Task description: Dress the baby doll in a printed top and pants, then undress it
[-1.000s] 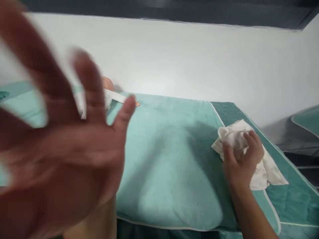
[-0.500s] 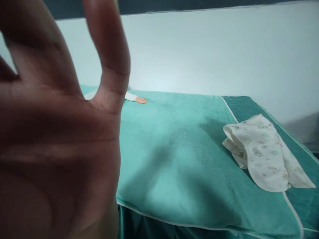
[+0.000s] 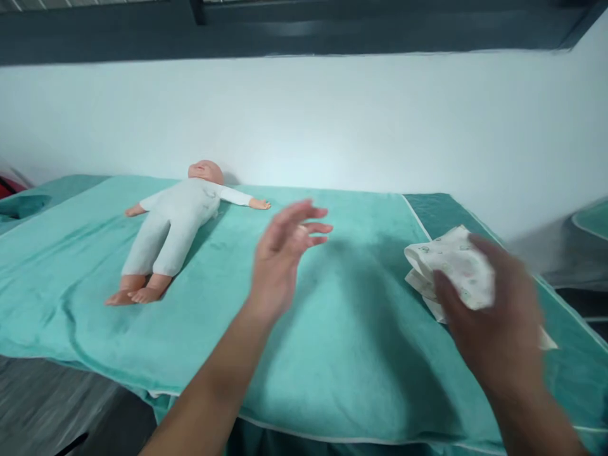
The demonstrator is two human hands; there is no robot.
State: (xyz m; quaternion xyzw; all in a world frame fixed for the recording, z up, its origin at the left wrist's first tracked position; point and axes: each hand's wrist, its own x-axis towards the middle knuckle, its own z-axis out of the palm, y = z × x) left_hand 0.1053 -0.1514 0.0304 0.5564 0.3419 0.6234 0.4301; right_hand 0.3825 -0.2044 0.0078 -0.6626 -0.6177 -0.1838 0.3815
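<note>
The doll [image 3: 177, 212] lay dressed, the cloth [image 3: 458, 269] folded, unlifted; the right hand [image 3: 510, 320] was by it, grip wide; the left hand [image 3: 280, 256] empty, grip loose.

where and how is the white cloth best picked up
Probably by the rounded fold at the left end of the cloth, pinched from the left with thumb and fingers: it seems to stand slightly above the lower layers, giving an edge to catch. The right hand blocks the view of much of the right side.
</note>
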